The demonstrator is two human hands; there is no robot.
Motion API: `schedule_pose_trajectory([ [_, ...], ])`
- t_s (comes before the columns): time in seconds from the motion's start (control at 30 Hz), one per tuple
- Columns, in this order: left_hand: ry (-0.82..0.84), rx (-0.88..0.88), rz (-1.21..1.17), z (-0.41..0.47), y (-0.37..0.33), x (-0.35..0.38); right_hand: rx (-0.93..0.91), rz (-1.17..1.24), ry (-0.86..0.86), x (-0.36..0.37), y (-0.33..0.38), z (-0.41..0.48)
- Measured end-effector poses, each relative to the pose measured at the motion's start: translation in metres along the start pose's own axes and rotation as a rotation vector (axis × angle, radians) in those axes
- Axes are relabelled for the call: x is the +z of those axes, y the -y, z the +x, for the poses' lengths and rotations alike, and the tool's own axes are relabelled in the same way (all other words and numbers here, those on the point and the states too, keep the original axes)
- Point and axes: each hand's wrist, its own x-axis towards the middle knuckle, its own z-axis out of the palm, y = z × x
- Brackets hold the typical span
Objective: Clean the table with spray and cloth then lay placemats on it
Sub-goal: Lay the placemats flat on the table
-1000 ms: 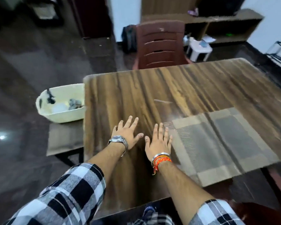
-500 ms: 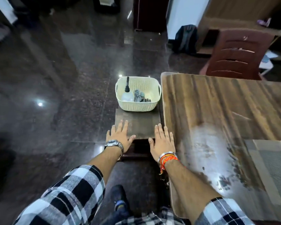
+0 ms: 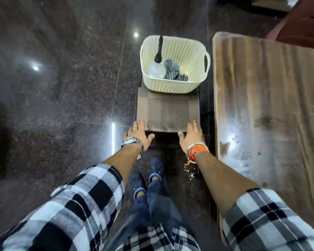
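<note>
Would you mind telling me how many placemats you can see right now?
1. The placemat lies on the low stool beside the table, its far end under the basket. More could be stacked beneath it.

- No text, label, brand, number or sign can be read anywhere in the view.
- The silver metal wristwatch [image 3: 130, 141] on the person's left wrist shows no legible dial markings; it is too small and blurred.
</note>
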Motion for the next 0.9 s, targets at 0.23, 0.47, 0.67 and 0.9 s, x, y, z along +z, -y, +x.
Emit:
schedule_pose_trajectory([
  [0.23,0.056,-0.133,-0.281,0.058,0.008,0.022,0.27,0.085,0.101,0.024,-0.024,0.058],
  [0.47,-0.146,-0.182,-0.295,0.059,-0.006,0.018,0.433,0.343,0.025,0.033,-0.024,0.077],
  [0.67,-0.239,-0.242,-0.352,0.057,-0.02,0.0,0.583,0.314,-0.06,0.022,-0.022,0.084],
  [0.9,-0.14,-0.226,-0.236,0.0,-0.053,-0.061,0.155,0.301,-0.213,-0.025,0.035,0.043],
])
